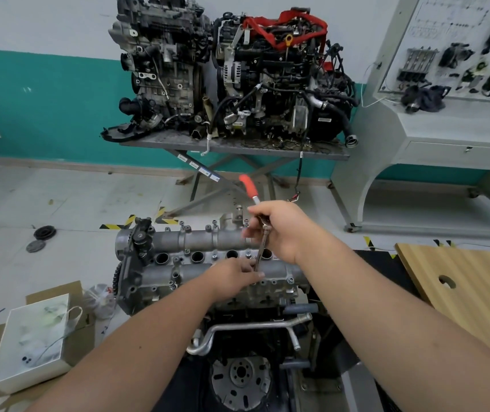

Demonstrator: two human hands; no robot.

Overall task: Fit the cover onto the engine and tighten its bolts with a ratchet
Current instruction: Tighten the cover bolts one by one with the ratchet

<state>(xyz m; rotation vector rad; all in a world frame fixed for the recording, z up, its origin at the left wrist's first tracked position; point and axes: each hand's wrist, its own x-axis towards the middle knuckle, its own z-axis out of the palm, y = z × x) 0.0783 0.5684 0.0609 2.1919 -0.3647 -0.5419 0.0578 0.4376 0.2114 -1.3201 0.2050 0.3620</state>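
Note:
The grey cast cover (196, 242) lies on top of the engine (238, 337) in front of me, with several bolts standing along its edges. My right hand (279, 230) grips a ratchet (249, 188) with a red handle that points up and away; its steel extension (263, 248) runs down to the cover's near side. My left hand (235, 275) rests on the cover and its fingers curl round the lower end of the extension, hiding the socket and the bolt under it.
A white box (29, 340) with small parts sits on cardboard at the lower left. A wooden board (469, 286) lies to the right. Two more engines stand on a metal stand (232, 147) behind. A grey cabinet (434, 138) is at the back right.

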